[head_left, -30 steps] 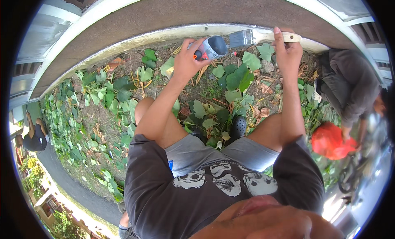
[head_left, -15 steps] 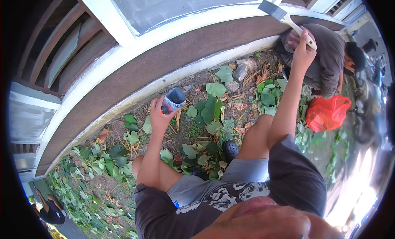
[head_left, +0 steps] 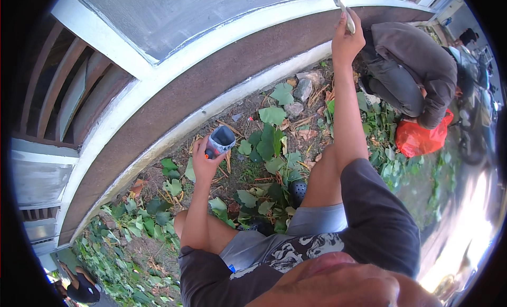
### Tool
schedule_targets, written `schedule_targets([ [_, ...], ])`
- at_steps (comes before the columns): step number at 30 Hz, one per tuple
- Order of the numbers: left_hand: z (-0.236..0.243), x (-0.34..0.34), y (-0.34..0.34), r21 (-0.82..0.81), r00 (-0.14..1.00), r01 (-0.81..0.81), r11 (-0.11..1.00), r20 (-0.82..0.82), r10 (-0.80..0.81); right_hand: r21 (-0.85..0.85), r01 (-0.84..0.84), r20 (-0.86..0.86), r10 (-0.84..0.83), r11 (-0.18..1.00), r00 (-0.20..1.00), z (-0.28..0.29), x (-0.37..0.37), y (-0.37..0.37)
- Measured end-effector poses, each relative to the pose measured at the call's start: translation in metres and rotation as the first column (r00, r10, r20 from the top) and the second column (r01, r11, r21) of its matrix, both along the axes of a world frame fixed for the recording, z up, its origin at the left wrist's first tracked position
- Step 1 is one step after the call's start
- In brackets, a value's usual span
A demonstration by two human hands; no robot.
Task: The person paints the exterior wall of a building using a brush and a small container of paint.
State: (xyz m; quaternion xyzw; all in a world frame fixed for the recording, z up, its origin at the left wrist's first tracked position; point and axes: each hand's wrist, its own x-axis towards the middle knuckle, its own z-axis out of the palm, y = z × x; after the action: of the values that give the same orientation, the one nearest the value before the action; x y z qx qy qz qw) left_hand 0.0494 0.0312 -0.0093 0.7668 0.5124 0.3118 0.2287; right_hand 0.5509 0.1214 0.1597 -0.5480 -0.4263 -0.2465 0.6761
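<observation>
Left hand (head_left: 203,161) gripping small paint can (head_left: 220,141), right hand (head_left: 346,40) raising brush (head_left: 342,6) to white wall trim (head_left: 211,43)

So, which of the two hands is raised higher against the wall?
The right hand, gripping the paintbrush up at the white ledge. The left hand holds the small can low above the ground.

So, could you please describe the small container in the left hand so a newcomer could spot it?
Below the brown wall band, over the leafy ground, the left hand grips a small cup. It is grey-blue and open-topped, the only container among the green leaves.
</observation>
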Motion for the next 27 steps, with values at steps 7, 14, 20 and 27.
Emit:
schedule_targets([
  [7,0.0,0.002,-0.002,0.035,1.0,0.015,0.999,-0.014,-0.015,0.006,-0.087,-0.111,0.087,0.996,0.99,-0.002,-0.017,0.004],
  [14,-0.002,0.009,0.003,0.048,0.999,0.038,0.998,-0.02,-0.037,0.032,-0.392,-0.086,0.393,0.919,0.915,0.006,-0.118,-0.017],
  [20,-0.004,0.009,0.001,0.009,0.999,0.035,0.999,-0.021,-0.035,-0.108,-0.72,-0.17,0.7,0.686,0.693,0.024,-0.119,-0.039],
  [27,0.002,0.01,-0.003,0.024,0.999,0.047,0.999,-0.023,-0.046,0.066,-0.509,-0.207,0.511,0.858,0.834,0.013,0.024,-0.017],
])
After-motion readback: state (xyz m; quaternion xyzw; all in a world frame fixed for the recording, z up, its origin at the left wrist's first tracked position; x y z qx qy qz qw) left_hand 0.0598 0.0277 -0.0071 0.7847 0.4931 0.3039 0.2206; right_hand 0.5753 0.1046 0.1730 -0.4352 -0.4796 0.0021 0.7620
